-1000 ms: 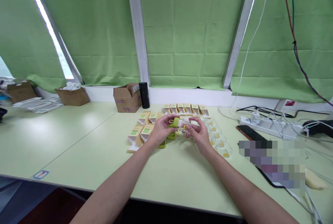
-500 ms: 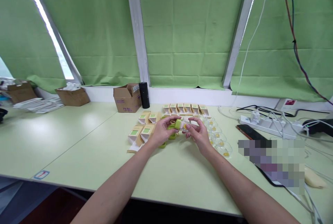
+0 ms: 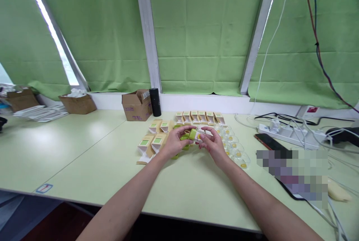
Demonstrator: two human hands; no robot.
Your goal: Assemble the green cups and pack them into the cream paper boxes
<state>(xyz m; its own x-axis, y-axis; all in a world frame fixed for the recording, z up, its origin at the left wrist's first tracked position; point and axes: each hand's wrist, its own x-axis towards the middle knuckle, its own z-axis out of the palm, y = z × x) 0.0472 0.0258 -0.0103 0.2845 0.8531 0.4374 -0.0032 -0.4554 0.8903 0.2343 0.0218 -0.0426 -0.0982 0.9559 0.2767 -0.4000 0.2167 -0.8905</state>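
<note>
Above the middle of the table, my left hand [image 3: 175,142] is closed on a small green plastic case [image 3: 193,133]. Fingers of my right hand [image 3: 213,144] pinch a clear plastic cover with a yellow spot [image 3: 199,136], which meets the right end of the green case. Whether the two parts are locked together I cannot tell. More green pieces [image 3: 175,156] lie partly hidden behind my left hand. Right of my right hand, several clear covers with yellow spots [image 3: 238,154] lie in rows.
Folded cardboard holders with green windows stand at the left [image 3: 144,143] and in a back row [image 3: 195,116]. Behind are an open carton [image 3: 136,106] and a black cylinder [image 3: 155,102]. A power strip [image 3: 288,136], cables and a dark phone [image 3: 270,144] lie to the right.
The green case and clear cover have tilted slightly, and the cover now sits closer against the case. Both hands stay in nearly the same place.
</note>
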